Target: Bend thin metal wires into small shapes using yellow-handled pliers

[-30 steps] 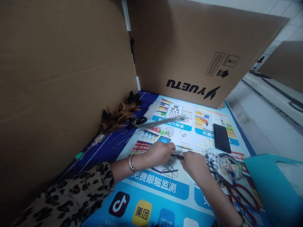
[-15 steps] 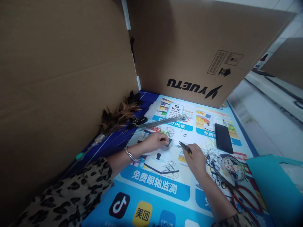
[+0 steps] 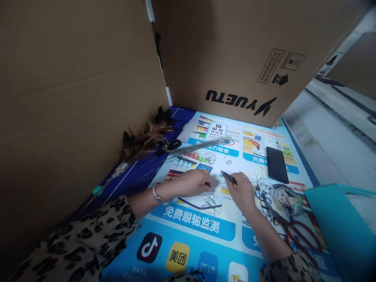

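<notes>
Two brown cardboard panels, a left panel (image 3: pixel 79 78) and a back panel (image 3: pixel 235 55) printed YUETU upside down, stand as walls meeting at a corner. Inside them lies a blue-and-white printed sheet (image 3: pixel 126 270) that bears the work. At its right edge stands a turquoise container (image 3: pixel 329 211), a box or a bag; a pale patch shows beyond its near side, but its contents cannot be made out.

Leopard-print sleeves (image 3: pixel 85 239) reach in from the near side. The right hand (image 3: pixel 242 192) is closed around dark pliers (image 3: pixel 230 178), which sit over the middle of the sheet, tips pointing away and to the left. The left hand (image 3: pixel 199 183), a silver bracelet (image 3: pixel 156 194) on its wrist, is just left of the pliers with fingers curled in; whether it holds anything cannot be told.

A brown feathered piece (image 3: pixel 143 137) lies along the left panel. Red-handled scissors (image 3: pixel 286 224) lie right of the right hand, and a dark phone (image 3: pixel 277 164) lies farther back. A bundle of thin wires (image 3: pixel 202 145) slants across beyond the hands.

Near the scissors is a clear round item (image 3: pixel 300 203), a dish or a tape roll; a cartoon face shows within its rim. Black rings (image 3: pixel 266 207) cluster beside it. Loose wire pieces (image 3: pixel 214 203) lie just nearer than the left hand, and one small ring (image 3: pixel 229 162) lies beyond the pliers.
</notes>
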`<state>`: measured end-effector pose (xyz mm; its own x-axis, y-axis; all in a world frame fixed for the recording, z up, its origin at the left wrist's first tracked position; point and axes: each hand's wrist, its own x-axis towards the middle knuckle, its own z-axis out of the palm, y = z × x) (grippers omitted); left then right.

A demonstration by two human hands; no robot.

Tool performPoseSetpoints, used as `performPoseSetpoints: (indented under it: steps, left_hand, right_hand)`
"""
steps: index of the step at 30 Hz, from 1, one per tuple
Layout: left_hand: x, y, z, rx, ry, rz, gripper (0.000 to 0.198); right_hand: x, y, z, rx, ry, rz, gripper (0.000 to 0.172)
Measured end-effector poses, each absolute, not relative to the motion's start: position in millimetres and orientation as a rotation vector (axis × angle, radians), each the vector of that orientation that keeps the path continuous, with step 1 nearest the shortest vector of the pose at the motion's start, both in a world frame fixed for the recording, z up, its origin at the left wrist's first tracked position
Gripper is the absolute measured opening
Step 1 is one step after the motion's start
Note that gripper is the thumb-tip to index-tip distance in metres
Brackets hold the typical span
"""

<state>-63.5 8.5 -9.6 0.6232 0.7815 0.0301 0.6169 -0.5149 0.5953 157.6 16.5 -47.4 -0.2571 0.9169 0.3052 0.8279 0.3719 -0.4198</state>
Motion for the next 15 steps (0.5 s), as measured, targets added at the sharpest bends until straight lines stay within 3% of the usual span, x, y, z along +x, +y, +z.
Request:
performPoseSetpoints:
  steps: [10, 15]
  left_hand:
    - [-56.7, -7.1, 12.6, 2.400, 0.717, 0.247, 0.021]
    - [-52.8, -7.0, 9.2, 2.320, 0.707, 0.254, 0.010]
  right_hand:
    - [157.6, 16.3, -47.7, -1.490, -2.152, 0.266, 0.012]
    - [157.2, 16.3, -46.9, -1.483, -2.171, 0.257, 0.013]
